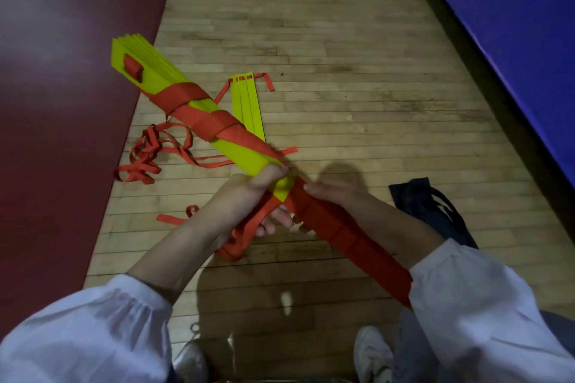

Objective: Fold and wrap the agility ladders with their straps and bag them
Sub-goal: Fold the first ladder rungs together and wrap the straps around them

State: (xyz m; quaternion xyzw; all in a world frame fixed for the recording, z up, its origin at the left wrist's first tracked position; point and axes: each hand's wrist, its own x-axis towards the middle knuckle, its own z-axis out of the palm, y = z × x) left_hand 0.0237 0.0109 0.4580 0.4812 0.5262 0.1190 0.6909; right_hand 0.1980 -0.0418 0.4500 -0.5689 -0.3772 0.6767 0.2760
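A stack of yellow ladder rungs [149, 71] is held up at a slant, bound by red strap [199, 115] in several turns. My left hand [249, 196] grips the bundle near its middle, thumb on top and fingers curled under, with a red strap running across them. My right hand [329, 193] lies on the red-wrapped lower part of the bundle [342, 236], fingers curled round it. A second ladder's yellow rungs [249, 102] lie on the floor behind, with loose red strap [146, 158] tangled to the left. A dark bag [432, 208] lies on the floor at the right.
The wooden floor [342, 71] runs between a dark red mat [62, 102] on the left and a blue mat [513, 25] at the upper right. My white shoes [370, 354] show at the bottom. Short red strap ends [174, 218] lie near my left wrist.
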